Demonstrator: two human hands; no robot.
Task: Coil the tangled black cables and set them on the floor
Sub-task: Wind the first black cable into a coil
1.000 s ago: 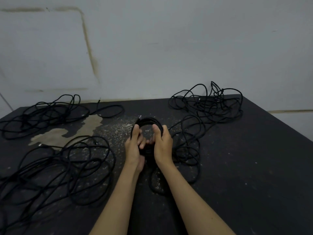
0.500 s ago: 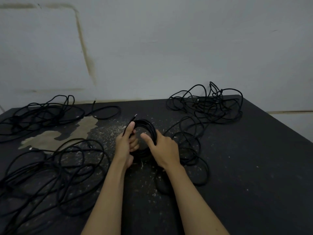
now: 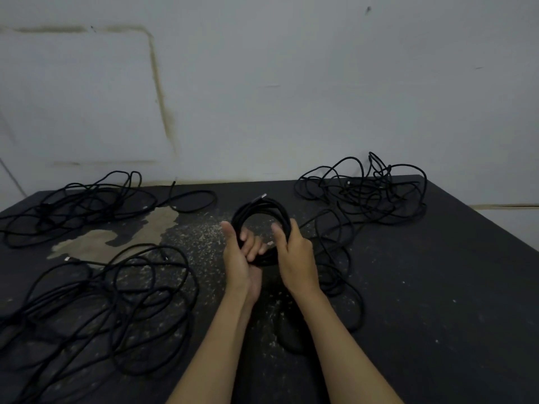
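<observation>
At the centre of the frame, a round coil of black cable (image 3: 259, 225) is held upright between both hands above the dark, speckled floor (image 3: 437, 287). The left hand (image 3: 237, 258) has its fingers curled round the coil's lower left side; the right hand (image 3: 294, 255) wraps its lower right side, thumb raised. A silver plug tip (image 3: 261, 196) sticks out at the coil's top. Loose tangles of black cable lie at upper right (image 3: 364, 188), upper left (image 3: 78, 202) and lower left (image 3: 102, 304), below a pale stained wall (image 3: 262, 83).
</observation>
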